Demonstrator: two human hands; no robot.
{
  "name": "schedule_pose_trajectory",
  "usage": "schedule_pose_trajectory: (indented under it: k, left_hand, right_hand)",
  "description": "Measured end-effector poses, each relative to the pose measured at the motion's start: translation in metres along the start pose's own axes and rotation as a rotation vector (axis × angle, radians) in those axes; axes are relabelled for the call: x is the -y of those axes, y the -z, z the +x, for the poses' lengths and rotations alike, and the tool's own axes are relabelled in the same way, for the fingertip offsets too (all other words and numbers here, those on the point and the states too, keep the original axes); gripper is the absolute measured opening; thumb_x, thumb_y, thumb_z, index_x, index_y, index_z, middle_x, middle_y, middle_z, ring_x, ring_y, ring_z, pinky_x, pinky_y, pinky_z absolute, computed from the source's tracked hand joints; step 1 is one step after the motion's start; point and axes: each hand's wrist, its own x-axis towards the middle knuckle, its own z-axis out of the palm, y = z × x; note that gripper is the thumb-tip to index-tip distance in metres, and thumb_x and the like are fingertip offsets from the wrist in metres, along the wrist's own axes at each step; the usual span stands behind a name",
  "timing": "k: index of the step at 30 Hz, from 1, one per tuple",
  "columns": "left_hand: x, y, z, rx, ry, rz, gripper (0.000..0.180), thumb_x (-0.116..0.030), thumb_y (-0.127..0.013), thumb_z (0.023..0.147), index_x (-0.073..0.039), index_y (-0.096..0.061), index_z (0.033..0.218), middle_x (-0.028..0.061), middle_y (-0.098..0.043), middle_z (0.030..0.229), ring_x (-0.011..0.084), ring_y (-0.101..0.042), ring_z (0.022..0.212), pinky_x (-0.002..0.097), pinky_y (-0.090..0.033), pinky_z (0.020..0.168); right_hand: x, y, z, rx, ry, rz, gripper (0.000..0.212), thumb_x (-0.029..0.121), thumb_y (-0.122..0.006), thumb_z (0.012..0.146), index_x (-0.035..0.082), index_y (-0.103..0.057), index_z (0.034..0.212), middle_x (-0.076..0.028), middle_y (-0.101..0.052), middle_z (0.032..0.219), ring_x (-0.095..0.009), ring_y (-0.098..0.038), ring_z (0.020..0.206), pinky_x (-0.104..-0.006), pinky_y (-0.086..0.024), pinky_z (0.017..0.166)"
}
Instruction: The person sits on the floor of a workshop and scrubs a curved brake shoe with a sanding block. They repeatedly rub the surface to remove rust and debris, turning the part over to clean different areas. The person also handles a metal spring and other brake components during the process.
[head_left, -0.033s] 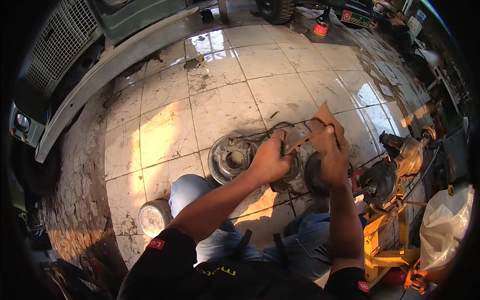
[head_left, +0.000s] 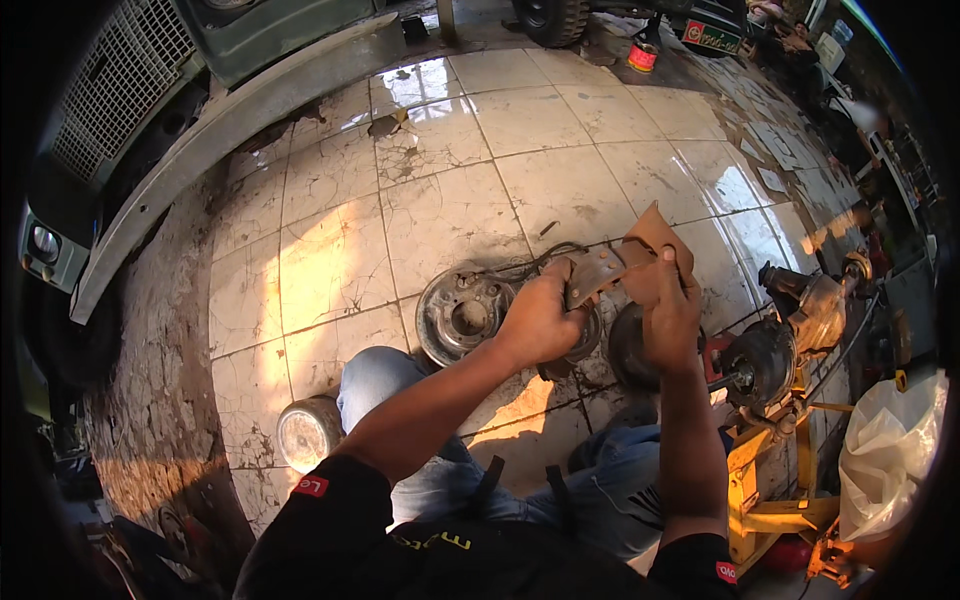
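My left hand is wrapped round a greyish curved brake shoe with small round holes in its face. A folded brown sheet of sandpaper is pinched in my right hand, thumb on its near face. The sheet's left edge meets or overlaps the end of the brake shoe; I cannot tell whether they touch. Below my left hand, a round metal brake drum with a central hole lies on the tiles. Another dark round part lies partly hidden behind my right hand.
A small round metal can-like part stands by my left knee. To the right, a rusty axle assembly rests on a yellow stand, beside a whitish plastic bag. A green vehicle's bumper crosses the upper left. A red tin stands far off.
My right hand has shifted slightly, and the sandpaper has turned so more of its brown face shows. My left hand and the brake shoe stay nearly in place.
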Motion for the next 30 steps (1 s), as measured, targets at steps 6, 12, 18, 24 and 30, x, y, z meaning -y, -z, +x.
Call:
schedule_pose_trajectory:
  k: [6,12,18,24,30]
  left_hand:
    - [0.005,0.007,-0.003,-0.038,0.004,0.011,0.027,-0.017,-0.067,0.087,-0.001,-0.054,0.106,0.0212,-0.066,0.095,0.0375,-0.065,0.093,0.0395,-0.049,0.079]
    - [0.000,0.001,-0.003,-0.051,0.027,0.030,0.029,-0.020,-0.067,0.089,0.000,-0.054,0.105,0.0198,-0.067,0.093,0.0317,-0.067,0.090,0.0385,-0.049,0.077]
    - [0.000,-0.001,-0.007,-0.017,-0.030,0.030,0.031,-0.019,-0.067,0.088,0.000,-0.053,0.108,0.0230,-0.066,0.094,0.0351,-0.065,0.089,0.0397,-0.049,0.078]
    - [-0.001,-0.001,-0.006,-0.009,-0.022,0.028,0.032,-0.020,-0.068,0.087,-0.001,-0.054,0.109,0.0239,-0.066,0.097,0.0374,-0.065,0.092,0.0408,-0.049,0.080]
    - [0.002,-0.002,-0.003,-0.059,0.008,-0.019,0.024,-0.014,-0.065,0.090,-0.003,-0.055,0.108,0.0131,-0.066,0.092,0.0221,-0.063,0.084,0.0330,-0.049,0.078]
  right_hand:
    - [0.016,-0.015,-0.003,-0.030,-0.139,0.040,0.036,0.019,-0.041,0.105,0.002,-0.052,0.136,-0.002,-0.058,0.099,-0.010,-0.051,0.089,-0.0233,-0.043,0.081]
    - [0.003,-0.009,-0.005,-0.095,-0.251,0.202,0.041,0.028,-0.043,0.105,-0.002,-0.054,0.131,-0.009,-0.061,0.116,-0.013,-0.055,0.106,-0.0269,-0.044,0.092]
    - [0.001,-0.013,-0.002,-0.086,-0.273,0.332,0.046,0.030,-0.043,0.105,-0.001,-0.047,0.138,-0.009,-0.059,0.121,-0.014,-0.053,0.107,-0.0282,-0.042,0.094]
    - [-0.001,-0.003,-0.006,-0.054,-0.257,0.192,0.047,0.032,-0.040,0.105,0.000,-0.047,0.139,-0.009,-0.058,0.118,-0.014,-0.053,0.102,-0.0275,-0.042,0.092]
    - [0.000,-0.017,-0.006,-0.090,-0.124,0.198,0.047,0.033,-0.040,0.105,0.000,-0.049,0.137,-0.006,-0.058,0.107,-0.010,-0.050,0.091,-0.0234,-0.042,0.082]
